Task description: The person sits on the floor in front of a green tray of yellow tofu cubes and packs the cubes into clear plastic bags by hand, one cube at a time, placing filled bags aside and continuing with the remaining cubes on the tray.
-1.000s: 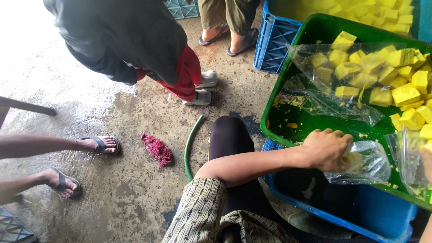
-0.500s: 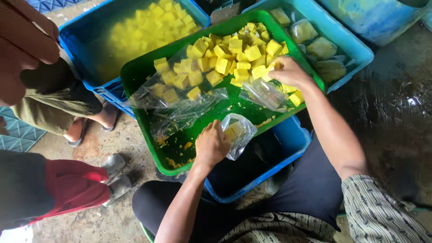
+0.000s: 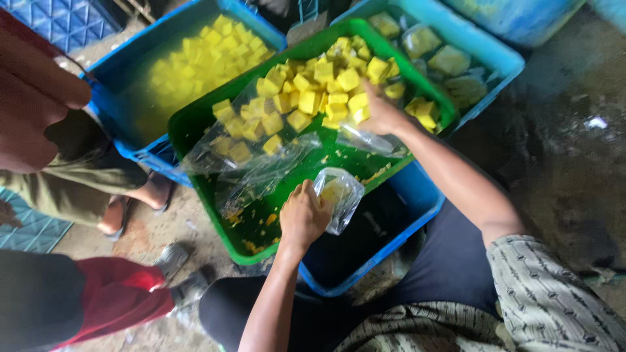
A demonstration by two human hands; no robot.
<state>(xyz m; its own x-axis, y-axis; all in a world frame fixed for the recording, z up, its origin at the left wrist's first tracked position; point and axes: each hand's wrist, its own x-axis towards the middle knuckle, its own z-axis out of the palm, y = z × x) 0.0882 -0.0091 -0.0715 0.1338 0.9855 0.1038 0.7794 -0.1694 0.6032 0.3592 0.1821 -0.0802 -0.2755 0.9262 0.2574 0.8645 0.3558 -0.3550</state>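
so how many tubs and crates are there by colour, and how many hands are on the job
Green crate: 1, the one both hands work in
Blue crates: 3, one with loose yellow cubes, one with filled bags, one under the green crate
Hands at work: 2, left hand holding a small clear bag, right hand in the yellow cubes
Total: 4 crates, 2 hands
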